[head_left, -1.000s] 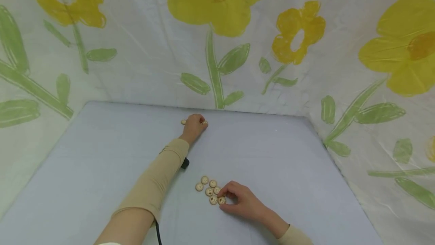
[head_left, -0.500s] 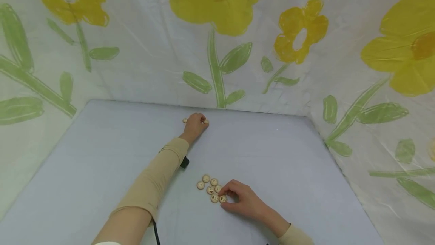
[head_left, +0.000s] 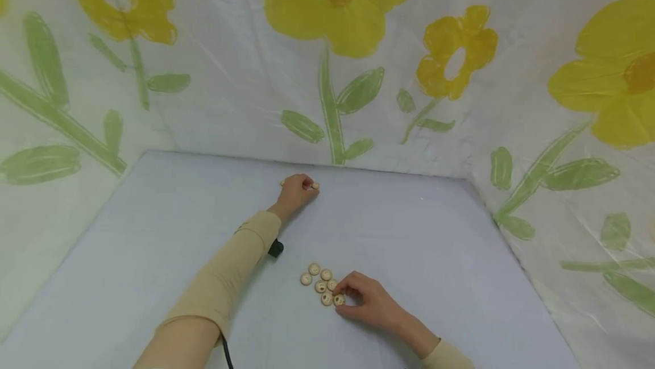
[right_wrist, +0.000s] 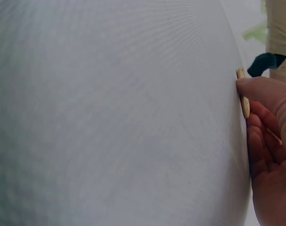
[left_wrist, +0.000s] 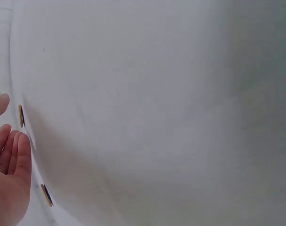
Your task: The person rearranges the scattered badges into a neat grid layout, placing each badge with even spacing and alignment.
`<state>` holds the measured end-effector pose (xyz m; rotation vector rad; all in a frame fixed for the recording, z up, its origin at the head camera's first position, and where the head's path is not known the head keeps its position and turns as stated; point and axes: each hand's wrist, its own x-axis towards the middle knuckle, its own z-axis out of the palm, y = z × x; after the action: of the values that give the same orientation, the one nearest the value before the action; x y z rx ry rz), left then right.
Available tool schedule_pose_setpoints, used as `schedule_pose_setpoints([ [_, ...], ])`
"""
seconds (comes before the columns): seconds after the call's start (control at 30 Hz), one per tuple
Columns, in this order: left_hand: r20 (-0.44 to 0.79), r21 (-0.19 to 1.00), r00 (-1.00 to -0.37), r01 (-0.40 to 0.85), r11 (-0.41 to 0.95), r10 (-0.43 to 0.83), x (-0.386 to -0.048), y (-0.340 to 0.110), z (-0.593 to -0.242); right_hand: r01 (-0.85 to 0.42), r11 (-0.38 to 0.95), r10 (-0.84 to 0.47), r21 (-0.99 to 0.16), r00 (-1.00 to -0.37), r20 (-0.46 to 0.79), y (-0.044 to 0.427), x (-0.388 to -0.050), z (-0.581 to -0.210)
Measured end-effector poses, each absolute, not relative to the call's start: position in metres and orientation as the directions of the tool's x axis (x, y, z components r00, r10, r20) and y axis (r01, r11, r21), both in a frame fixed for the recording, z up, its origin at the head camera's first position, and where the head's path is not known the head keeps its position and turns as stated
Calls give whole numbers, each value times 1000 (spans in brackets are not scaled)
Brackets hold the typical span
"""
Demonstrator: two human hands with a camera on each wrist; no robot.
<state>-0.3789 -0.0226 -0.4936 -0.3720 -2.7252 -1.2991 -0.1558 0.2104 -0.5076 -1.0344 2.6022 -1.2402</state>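
At the far side of the table my left hand (head_left: 297, 191) has thumb and fingers spread around a small round wooden disc (head_left: 315, 186). In the left wrist view a gap shows between the thumb and that disc (left_wrist: 21, 116). A second disc (left_wrist: 46, 195) lies by the back of this hand, mostly hidden by it in the head view. Nearer, my right hand (head_left: 373, 303) pinches the edge disc (head_left: 339, 300) of a loose cluster between thumb and finger. Several other pale discs (head_left: 314, 269) with faces drawn on them lie flat beside it.
A pale table (head_left: 409, 244) carries everything. Behind it hangs a white cloth (head_left: 230, 102) painted with yellow flowers. A black wrist camera (head_left: 276, 248) and a cable (head_left: 227, 352) hang at my left sleeve (head_left: 225, 269).
My left thumb and fingers have parted slightly, and more of the far disc shows between them. The view has shifted a little. My right hand and the cluster stay in place.
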Motion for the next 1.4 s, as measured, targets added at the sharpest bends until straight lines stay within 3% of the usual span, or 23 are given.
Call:
schedule_pose_setpoints([
  [0.3, 204, 783, -958, 283, 554, 201, -367, -25, -497, -540, 424, -603, -727, -768, 218, 206, -149, -496],
  [0.53, 179, 801, -956, 280, 529, 234, -352, -27, -495, -551, 422, -607, -720, -761, 227, 213, -151, -509],
  [0.9, 210, 769, -937, 335, 544, 281, -336, -35, -496, -532, 436, -600, -726, -773, 206, 214, -152, -507],
  [1.4, 175, 789, -914, 353, 503, 367, -295, -44, -485, -548, 443, -595, -710, -772, 224, 207, -151, -500],
])
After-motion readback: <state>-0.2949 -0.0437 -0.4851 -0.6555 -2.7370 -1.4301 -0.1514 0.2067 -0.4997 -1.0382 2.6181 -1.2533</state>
